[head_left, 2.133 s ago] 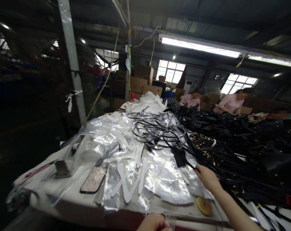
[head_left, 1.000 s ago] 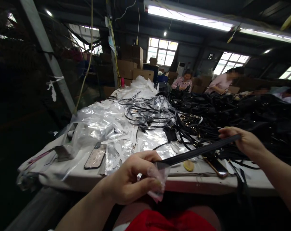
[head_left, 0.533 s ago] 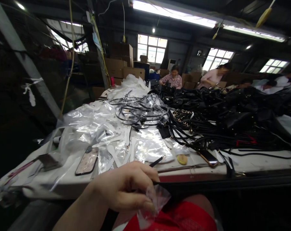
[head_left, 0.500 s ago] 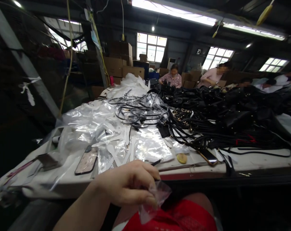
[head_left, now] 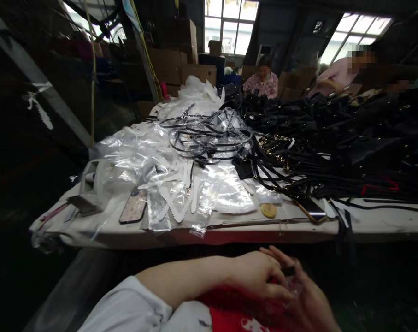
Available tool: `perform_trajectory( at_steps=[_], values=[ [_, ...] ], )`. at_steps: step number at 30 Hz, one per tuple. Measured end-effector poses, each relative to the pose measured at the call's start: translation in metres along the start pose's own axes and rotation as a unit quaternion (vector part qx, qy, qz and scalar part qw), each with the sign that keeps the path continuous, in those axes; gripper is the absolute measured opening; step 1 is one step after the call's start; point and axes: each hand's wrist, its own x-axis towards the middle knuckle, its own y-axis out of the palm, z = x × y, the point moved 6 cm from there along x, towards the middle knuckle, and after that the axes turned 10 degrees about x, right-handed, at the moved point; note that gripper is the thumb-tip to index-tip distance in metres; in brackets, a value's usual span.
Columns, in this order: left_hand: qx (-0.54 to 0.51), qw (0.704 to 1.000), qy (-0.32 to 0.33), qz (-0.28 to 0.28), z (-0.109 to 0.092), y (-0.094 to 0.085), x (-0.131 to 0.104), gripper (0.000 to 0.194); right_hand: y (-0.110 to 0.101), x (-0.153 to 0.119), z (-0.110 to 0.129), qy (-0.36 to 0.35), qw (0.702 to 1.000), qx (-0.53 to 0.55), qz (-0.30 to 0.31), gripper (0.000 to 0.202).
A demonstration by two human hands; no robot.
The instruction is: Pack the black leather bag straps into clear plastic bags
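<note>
Low in the view, over my lap, my left hand (head_left: 260,276) has its fingers curled round a clear plastic bag (head_left: 293,288). My right hand (head_left: 309,293) meets it from the right, fingers bent around a small black piece (head_left: 288,270) and the plastic; blur hides the exact grip. Both hands are in front of the table edge. On the table nearest them lie flat clear bags (head_left: 226,189), white toothed strips (head_left: 176,205) and a round yellow item (head_left: 268,210).
A phone (head_left: 134,205) and a tape dispenser (head_left: 91,177) lie at left, another phone (head_left: 310,210) at right. Coiled black straps (head_left: 210,143) and piled black bags (head_left: 333,124) cover the middle and right. Two people work behind.
My left hand has moved right and down with the clear plastic. My right hand has come into view beside it. The view has tilted down.
</note>
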Motion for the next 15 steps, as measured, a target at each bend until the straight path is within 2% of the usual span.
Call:
perform_trajectory(
  at_steps=[1,3,4,5,6,7,9,11,12,13,15],
  values=[
    [-0.005,1.000,0.000,0.001,0.003,-0.003,-0.002,0.016,-0.020,0.003,0.001,0.013,0.998,0.046,-0.043,0.046],
    [-0.023,1.000,0.012,-0.002,0.007,-0.014,-0.007,0.015,-0.068,0.010,0.009,0.003,0.975,0.132,-0.179,0.034],
    [-0.033,0.999,0.017,-0.008,0.009,-0.020,-0.008,0.014,-0.088,0.010,0.017,-0.031,0.958,0.146,-0.246,0.030],
    [-0.041,0.999,0.018,-0.016,0.012,-0.024,-0.008,0.014,-0.099,0.011,0.025,-0.059,0.947,0.151,-0.279,0.028],
    [-0.044,0.999,0.016,-0.025,0.014,-0.027,-0.007,0.014,-0.098,0.013,0.030,-0.070,0.949,0.143,-0.272,0.022],
    [-0.044,0.998,0.015,-0.033,0.016,-0.028,-0.006,0.015,-0.089,0.014,0.034,-0.065,0.961,0.124,-0.239,0.019],
    [-0.036,0.998,0.016,-0.047,0.019,-0.027,-0.002,0.018,-0.052,0.016,0.030,-0.015,0.991,0.042,-0.130,0.024],
    [-0.010,0.998,0.012,-0.065,0.024,-0.026,0.000,0.019,-0.021,0.012,0.021,0.030,0.997,-0.052,-0.053,0.035],
    [0.012,0.997,0.006,-0.077,0.027,-0.027,0.000,0.018,-0.014,0.010,0.018,0.043,0.995,-0.078,-0.036,0.039],
    [0.037,0.996,-0.002,-0.087,0.030,-0.028,-0.001,0.016,-0.012,0.008,0.016,0.047,0.994,-0.089,-0.031,0.041],
    [0.094,0.991,-0.021,-0.097,0.038,-0.033,-0.004,0.011,-0.025,0.007,0.020,0.024,0.994,-0.095,-0.050,0.042]
  ],
)
